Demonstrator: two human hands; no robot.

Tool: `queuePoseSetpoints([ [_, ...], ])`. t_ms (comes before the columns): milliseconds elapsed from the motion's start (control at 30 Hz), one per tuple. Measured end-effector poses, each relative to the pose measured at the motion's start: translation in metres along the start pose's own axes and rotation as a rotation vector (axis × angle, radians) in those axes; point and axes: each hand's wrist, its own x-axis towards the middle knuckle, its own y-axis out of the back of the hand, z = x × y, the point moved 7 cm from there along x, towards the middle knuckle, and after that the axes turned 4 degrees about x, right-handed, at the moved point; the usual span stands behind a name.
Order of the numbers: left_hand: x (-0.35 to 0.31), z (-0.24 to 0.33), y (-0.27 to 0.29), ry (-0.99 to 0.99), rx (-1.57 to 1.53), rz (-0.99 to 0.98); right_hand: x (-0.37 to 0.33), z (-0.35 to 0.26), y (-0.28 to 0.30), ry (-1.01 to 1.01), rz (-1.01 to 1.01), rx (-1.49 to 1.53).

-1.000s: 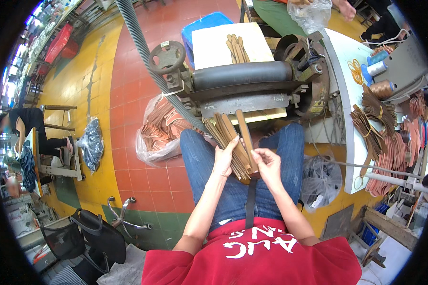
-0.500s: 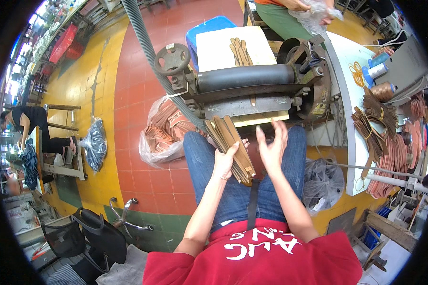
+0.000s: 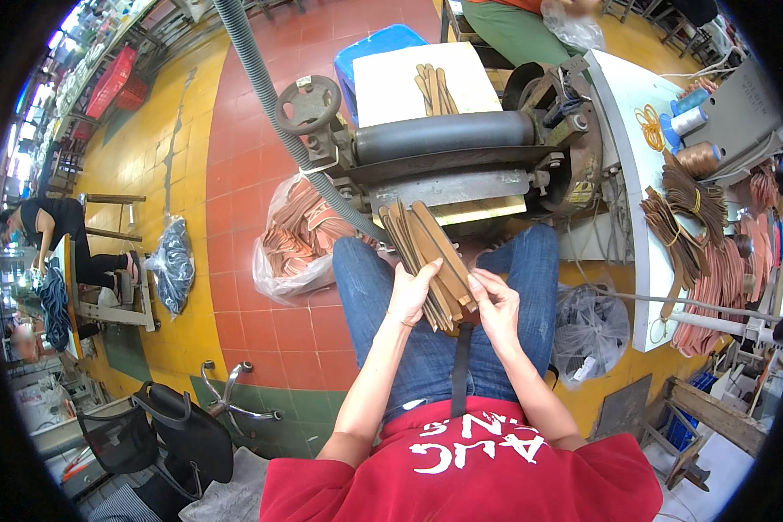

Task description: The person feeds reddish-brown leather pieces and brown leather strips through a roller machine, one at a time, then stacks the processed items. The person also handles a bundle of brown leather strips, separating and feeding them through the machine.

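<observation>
My left hand point(image 3: 409, 297) is closed around a fanned bundle of long brown leather-like strips point(image 3: 398, 228), held above my lap with the far ends near the machine. My right hand point(image 3: 498, 306) pinches the near end of the rightmost strip point(image 3: 444, 252), thumb against fingers. Just beyond the bundle stands a roller machine with a dark roller point(image 3: 448, 139) and a metal feed plate point(image 3: 452, 188). Several similar brown strips point(image 3: 435, 90) lie on a white board point(image 3: 383, 87) behind the roller.
A grey hose point(image 3: 261, 70) and handwheel point(image 3: 308, 105) stand at the machine's left. An open plastic bag of pinkish-brown strips point(image 3: 300, 235) sits on the floor. At right, a white table point(image 3: 622, 148) bears thread spools point(image 3: 692, 120) and strip bundles point(image 3: 674, 230). Another person's green-clad leg point(image 3: 518, 35) is beyond.
My right hand has gone from spread fingers beside the bundle to a pinch on one strip's near end. The bundle fans wider. A strip seen on the feed plate no longer shows there.
</observation>
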Motion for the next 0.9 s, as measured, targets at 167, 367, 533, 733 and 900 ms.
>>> queuePoseSetpoints([
  [167,-0.001,-0.002,0.007,-0.014,-0.111,0.022,0.017,0.018,0.007,-0.224,0.058,0.238],
  [367,-0.01,-0.002,0.008,-0.009,-0.122,0.071,0.099,0.03,-0.025,-0.392,0.119,0.568],
  [533,-0.008,-0.004,0.01,0.027,-0.198,0.066,0.048,-0.017,-0.016,0.165,0.165,-0.337],
  [733,-0.003,-0.013,0.012,0.047,-0.124,0.111,-0.007,0.011,-0.005,-0.205,-0.211,0.143],
  [900,-0.005,-0.007,0.008,-0.011,-0.089,0.133,0.0,0.016,-0.001,-0.382,-0.166,0.257],
])
